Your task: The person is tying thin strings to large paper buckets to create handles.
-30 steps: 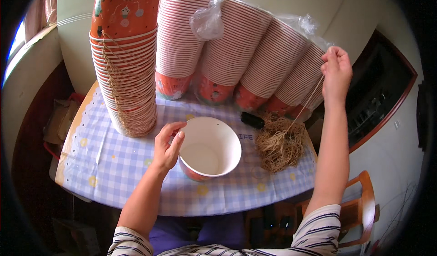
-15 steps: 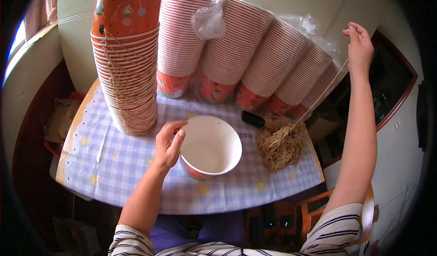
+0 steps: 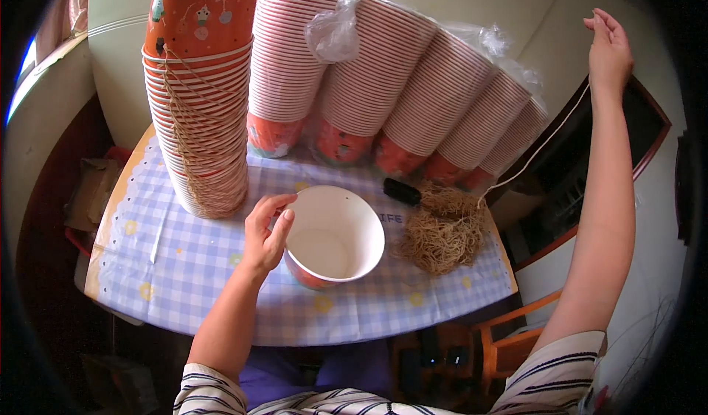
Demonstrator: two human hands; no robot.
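A white-lined paper bucket (image 3: 335,230) with a reddish printed outside stands mouth-up on the table, tilted a little in view. At its left rim, my left hand (image 3: 267,234) steadies it with bent fingers and the thumb apart. High at the upper right, my right hand (image 3: 611,53) pinches the end of a thin straw-coloured strand of twine (image 3: 542,153). That strand curves slackly down to a tangled heap of twine (image 3: 446,241) right of the bucket. A small black object (image 3: 402,191) touches the heap's upper left; its kind is unclear.
At the left rises a tall stack of orange printed buckets (image 3: 203,120) with twine strands draped down its side. Several plastic-wrapped stacks of buckets (image 3: 369,68) line the table's back. A checked blue cloth (image 3: 199,289) covers the table. A wooden chair (image 3: 509,341) stands at the lower right.
My right hand has risen and moved outward to the right, drawing the strand farther from the heap; the strand now bows instead of running straight. My left hand stays at the bucket.
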